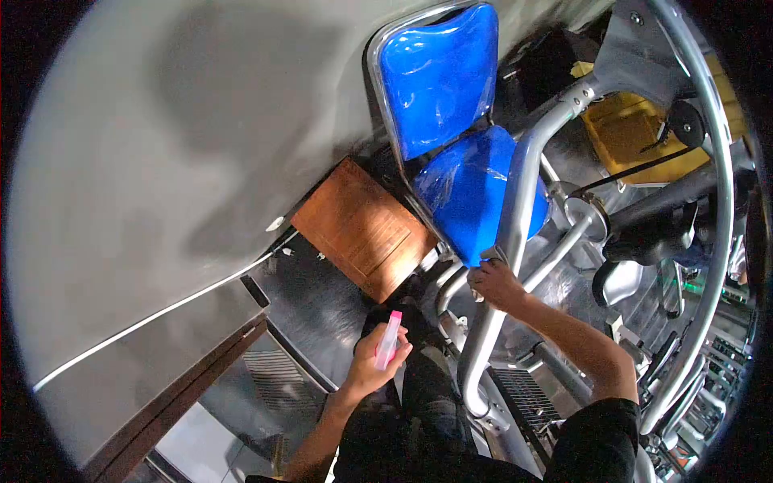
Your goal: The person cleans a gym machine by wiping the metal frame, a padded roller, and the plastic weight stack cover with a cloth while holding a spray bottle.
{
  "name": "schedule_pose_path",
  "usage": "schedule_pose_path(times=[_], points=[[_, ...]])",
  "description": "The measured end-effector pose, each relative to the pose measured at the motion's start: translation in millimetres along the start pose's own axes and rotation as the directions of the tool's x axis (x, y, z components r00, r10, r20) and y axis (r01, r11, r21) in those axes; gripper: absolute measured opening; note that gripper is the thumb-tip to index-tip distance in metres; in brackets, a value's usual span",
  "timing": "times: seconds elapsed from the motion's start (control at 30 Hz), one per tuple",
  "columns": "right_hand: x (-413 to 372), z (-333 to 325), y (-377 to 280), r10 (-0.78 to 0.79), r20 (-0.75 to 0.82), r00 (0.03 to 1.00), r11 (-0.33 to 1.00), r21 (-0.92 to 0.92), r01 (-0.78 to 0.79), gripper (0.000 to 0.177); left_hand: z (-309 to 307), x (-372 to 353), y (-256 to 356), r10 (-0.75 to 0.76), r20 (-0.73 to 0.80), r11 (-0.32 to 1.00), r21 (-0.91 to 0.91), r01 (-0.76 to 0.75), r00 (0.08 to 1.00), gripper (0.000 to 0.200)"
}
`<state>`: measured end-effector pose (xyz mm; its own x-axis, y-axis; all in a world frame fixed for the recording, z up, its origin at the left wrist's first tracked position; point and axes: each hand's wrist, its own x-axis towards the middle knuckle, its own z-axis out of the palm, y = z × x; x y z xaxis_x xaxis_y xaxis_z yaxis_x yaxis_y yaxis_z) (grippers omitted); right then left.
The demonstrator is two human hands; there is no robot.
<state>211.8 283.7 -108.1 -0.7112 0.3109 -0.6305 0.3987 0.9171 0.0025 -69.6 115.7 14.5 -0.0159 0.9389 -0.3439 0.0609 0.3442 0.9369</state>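
Your left hand [372, 362] has its fingers wrapped tightly around a small pink spray bottle [388, 341]. You hold it low in the near middle of the scene, in front of your dark clothing, and its pink cap tilts up and slightly to the right.

Your right hand [497, 283] is farther off and to the right of the bottle. Its fingers curl where the silver frame tube [515, 201] crosses the near edge of the blue seat pad [471, 193]. The hand touches the tube, but I cannot tell whether the fingers are clamped around it or only pressed against it. A pale scrap shows at your fingertips and is too small to identify.

The seat pad is glossy and sits just below the blue back pad [439, 76]. The back pad has a chrome rim and stands farther away. The frame tube runs from your hand up and to the right towards a grey bracket, and more chrome bars curve down the right side.

A brown wooden panel [362, 227] lies on the dark floor to the left of the seat. Beyond the panel is a grey wall [145, 161], with a white cable [161, 311] running along its lower part. A yellow part [632, 133] shows at the far right, behind the machine's bars.
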Motion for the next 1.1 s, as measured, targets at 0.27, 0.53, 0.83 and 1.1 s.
schedule_pose_path(times=[0.27,0.53,0.83,1.1], points=[[-15.0,-60.8,109.9,0.676,-0.478,0.561,0.731,0.529,-0.431,0.067,1.6,5.5,19.9,-0.099,0.021,0.993,-0.070,0.100,0.995,0.022],[-30.5,-48.3,-4.6,0.867,-0.365,0.338,0.462,0.842,-0.278,0.072,8.4,8.4,20.6,-0.081,0.070,0.992,-0.089,0.088,0.994,0.023],[-103.4,-3.5,-103.8,0.940,0.212,0.269,-0.278,0.931,0.238,0.043,10.7,16.0,14.3,-0.154,0.059,0.978,-0.130,0.161,0.986,0.023],[-18.4,-35.1,26.8,0.932,-0.336,-0.136,0.310,0.933,-0.181,0.064,34.7,27.2,22.6,-0.139,0.100,0.977,-0.150,0.153,0.985,0.024]])
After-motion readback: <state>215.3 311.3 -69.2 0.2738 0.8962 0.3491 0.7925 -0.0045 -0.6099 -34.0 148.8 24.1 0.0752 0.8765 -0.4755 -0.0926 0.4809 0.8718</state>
